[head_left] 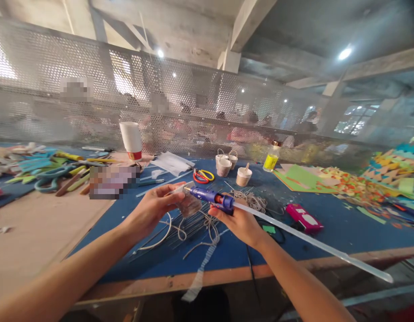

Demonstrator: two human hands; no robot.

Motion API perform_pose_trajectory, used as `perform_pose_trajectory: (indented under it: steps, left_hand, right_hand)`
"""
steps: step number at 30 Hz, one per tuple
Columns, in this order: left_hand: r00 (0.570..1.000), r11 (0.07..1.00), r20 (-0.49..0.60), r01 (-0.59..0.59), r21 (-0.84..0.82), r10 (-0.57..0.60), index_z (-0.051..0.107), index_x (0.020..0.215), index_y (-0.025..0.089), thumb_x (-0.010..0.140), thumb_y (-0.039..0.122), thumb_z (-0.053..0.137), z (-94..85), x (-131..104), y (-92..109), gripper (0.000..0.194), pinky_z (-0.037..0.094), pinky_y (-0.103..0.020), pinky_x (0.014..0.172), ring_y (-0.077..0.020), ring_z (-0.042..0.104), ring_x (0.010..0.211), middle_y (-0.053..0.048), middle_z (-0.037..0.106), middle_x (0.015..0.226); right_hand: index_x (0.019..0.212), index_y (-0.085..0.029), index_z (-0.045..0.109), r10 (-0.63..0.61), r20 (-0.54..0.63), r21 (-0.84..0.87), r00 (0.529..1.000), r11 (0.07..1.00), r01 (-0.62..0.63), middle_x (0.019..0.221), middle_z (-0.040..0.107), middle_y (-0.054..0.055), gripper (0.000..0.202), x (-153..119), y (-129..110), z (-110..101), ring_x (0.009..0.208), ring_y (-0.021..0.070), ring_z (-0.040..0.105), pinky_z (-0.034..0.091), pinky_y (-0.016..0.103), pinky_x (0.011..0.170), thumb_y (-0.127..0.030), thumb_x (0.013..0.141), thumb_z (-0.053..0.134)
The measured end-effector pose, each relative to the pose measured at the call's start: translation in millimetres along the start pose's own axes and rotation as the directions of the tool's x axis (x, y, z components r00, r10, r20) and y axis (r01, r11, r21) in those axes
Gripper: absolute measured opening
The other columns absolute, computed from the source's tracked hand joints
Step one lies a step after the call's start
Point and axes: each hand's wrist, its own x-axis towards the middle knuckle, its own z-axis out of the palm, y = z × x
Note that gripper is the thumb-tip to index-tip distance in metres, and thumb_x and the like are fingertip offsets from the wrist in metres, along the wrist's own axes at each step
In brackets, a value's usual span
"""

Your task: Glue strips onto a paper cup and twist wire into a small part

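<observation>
My right hand point(238, 219) is closed around a blue glue gun point(210, 197), with a long translucent glue stick point(304, 239) sticking out of its back toward the lower right. The gun's nozzle meets a small, pale, see-through cup-shaped piece point(188, 203); whether they touch I cannot tell. Pinching that piece is my left hand point(156, 205), its fingers at the upper edge. Under both hands lie loose beige cord point(210, 226) and several thin dark sticks. A tangle of cord point(252, 200) sits just beyond my right hand.
Behind stand small cord-handled cups point(223, 166), another small cup point(243, 176), red-yellow scissors point(203, 175), a paper cup point(131, 141) and a yellow-labelled bottle point(271, 156). A pink box point(304, 218) lies right. Paper scraps and scissors point(52, 179) crowd the left. A perforated screen point(180, 103) stands beyond.
</observation>
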Motion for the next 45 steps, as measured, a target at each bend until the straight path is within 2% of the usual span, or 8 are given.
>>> perform_pose_trajectory:
  steps: [5,11,20,28,42,45]
  left_hand:
    - [1.000,1.000,0.016,0.012,0.010,-0.012,0.072,0.083,0.018,0.073,0.029,0.078,-1.0,-1.3,-0.3,0.016,0.046,-0.032,0.093,-0.0244,0.062,0.109,-0.007,0.072,0.108]
    - [1.000,1.000,-0.005,0.019,0.003,-0.019,0.074,0.089,0.018,0.069,0.029,0.080,-0.6,-1.4,-1.2,0.023,0.049,-0.030,0.088,-0.0239,0.065,0.105,-0.008,0.068,0.123]
    - [1.000,1.000,0.008,0.000,-0.009,0.000,0.075,0.096,0.017,0.068,0.026,0.080,0.5,-2.0,0.2,0.030,0.049,-0.034,0.091,-0.0243,0.067,0.100,-0.009,0.072,0.115]
    - [1.000,1.000,-0.001,-0.003,-0.007,0.003,0.074,0.104,0.017,0.068,0.027,0.081,-0.5,-1.3,-0.3,0.038,0.049,-0.037,0.092,-0.0231,0.069,0.092,-0.008,0.075,0.102]
    - [1.000,0.999,-0.020,-0.013,-0.035,0.013,0.074,0.094,0.017,0.066,0.024,0.082,-1.7,0.1,-0.3,0.030,0.051,-0.034,0.087,-0.0222,0.069,0.087,-0.008,0.075,0.101]
    - [1.000,0.999,-0.013,-0.017,-0.039,0.017,0.073,0.090,0.017,0.067,0.024,0.081,-2.1,0.4,-0.1,0.025,0.051,-0.033,0.084,-0.0206,0.068,0.082,-0.006,0.075,0.091]
  right_hand:
    - [0.087,-0.019,0.060,-0.021,-0.014,-0.066,1.000,0.998,0.020,0.075,0.062,0.001,0.029,0.5,-0.2,1.1,0.066,0.0141,0.056,0.043,0.025,0.060,-0.047,0.091,0.057]
    - [0.087,-0.022,0.059,-0.046,-0.025,-0.114,0.999,0.993,0.043,0.077,0.059,0.002,0.022,1.2,1.7,2.6,0.069,0.0166,0.054,0.041,0.030,0.064,-0.043,0.092,0.057]
    - [0.084,-0.022,0.053,-0.096,-0.058,-0.164,0.994,0.983,0.086,0.082,0.053,0.002,0.021,3.0,0.5,1.5,0.074,0.0167,0.051,0.040,0.030,0.068,-0.040,0.092,0.058]
    - [0.082,-0.021,0.051,-0.098,-0.034,-0.212,0.995,0.973,0.089,0.084,0.050,0.002,0.022,2.3,0.9,1.4,0.073,0.0156,0.051,0.040,0.029,0.067,-0.040,0.092,0.056]
    - [0.080,-0.022,0.048,-0.091,-0.024,-0.244,0.996,0.966,0.082,0.082,0.050,0.002,0.025,1.6,0.3,0.7,0.071,0.0151,0.050,0.037,0.029,0.064,-0.042,0.093,0.055]
    - [0.079,-0.021,0.048,-0.082,-0.020,-0.250,0.996,0.965,0.075,0.082,0.050,0.002,0.027,1.5,-0.3,0.7,0.070,0.0149,0.049,0.037,0.028,0.064,-0.043,0.092,0.056]
